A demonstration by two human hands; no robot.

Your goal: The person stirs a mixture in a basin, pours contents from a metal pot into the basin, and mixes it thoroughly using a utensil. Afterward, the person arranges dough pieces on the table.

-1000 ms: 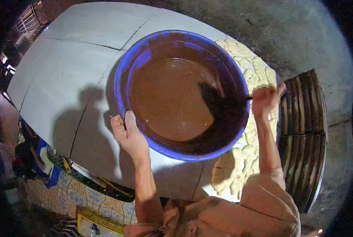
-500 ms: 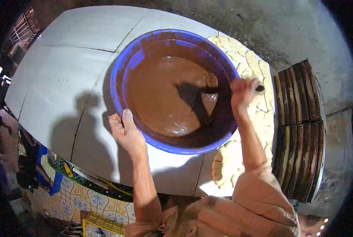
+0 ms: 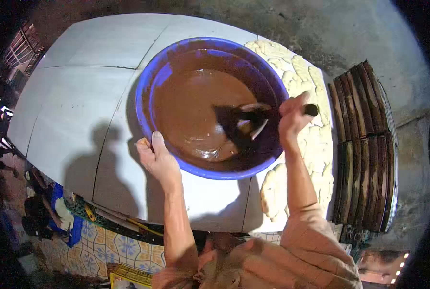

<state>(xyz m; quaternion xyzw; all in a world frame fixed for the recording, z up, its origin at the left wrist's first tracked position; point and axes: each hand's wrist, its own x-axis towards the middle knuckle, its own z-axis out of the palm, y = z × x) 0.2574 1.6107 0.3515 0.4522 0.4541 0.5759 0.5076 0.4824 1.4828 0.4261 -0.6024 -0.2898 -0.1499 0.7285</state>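
A large blue basin (image 3: pixel 219 174) with brown liquid (image 3: pixel 191 101) in it stands on the pale tabletop. My left hand (image 3: pixel 159 156) grips its rim at the lower left, thumb over the edge. At the right rim my right hand (image 3: pixel 292 118) is wrapped round the dark handle (image 3: pixel 311 110) of a tool. The tool's other end dips into the liquid near the basin's right side, partly lost in shadow. Ripples show in the liquid there. Beside the basin, under and around my right forearm, lie pale dough-like pieces (image 3: pixel 323 168).
Dark ridged trays (image 3: pixel 364 178) are stacked beyond the table's right edge. Below the front edge are a patterned tile surface (image 3: pixel 114 253), a yellow crate (image 3: pixel 130 277) and a green crate holding tools. Clutter stands at the far left.
My right hand has come leftward with the handle, now over the basin's right rim. The tool's lower end has shifted in the liquid, and ripples have appeared. My left hand stays on the rim.
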